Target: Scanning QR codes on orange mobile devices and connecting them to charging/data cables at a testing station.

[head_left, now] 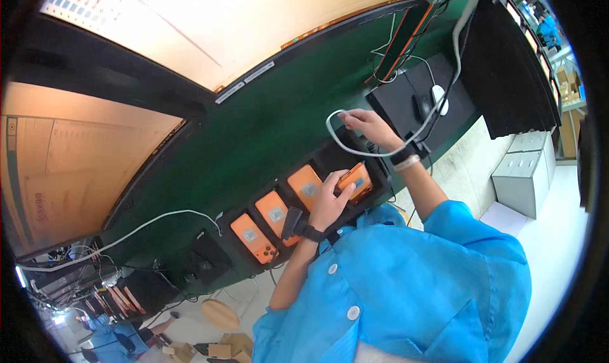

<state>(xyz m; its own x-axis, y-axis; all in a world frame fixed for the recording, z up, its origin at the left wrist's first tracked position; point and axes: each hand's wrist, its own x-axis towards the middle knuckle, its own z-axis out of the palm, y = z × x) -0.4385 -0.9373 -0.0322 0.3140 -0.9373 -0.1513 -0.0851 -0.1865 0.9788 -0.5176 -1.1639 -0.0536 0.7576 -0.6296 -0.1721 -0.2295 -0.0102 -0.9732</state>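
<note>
My left hand (328, 204) is closed round an orange phone (356, 183) at the right end of a dark tray (374, 201). The phone is tilted, with a pale label on its upward side. Higher up and to the right, my right hand (371, 125) pinches the end of a white cable (361, 152), which loops below the fingers and runs back over the wrist. The cable's tip is too small to make out. To the left of my left hand lie three more orange phones with pale labels: a near one (252, 238), a middle one (271, 211) and a far one (306, 185).
Two large screens (89, 166) stand along the back of the green bench (273, 109). Another white cable (158, 217) crosses the bench at left. A black mouse (421, 106) and a white mouse (439, 99) sit at right. Grey cabinets (523, 172) stand beyond. A person (114, 341) is at lower left.
</note>
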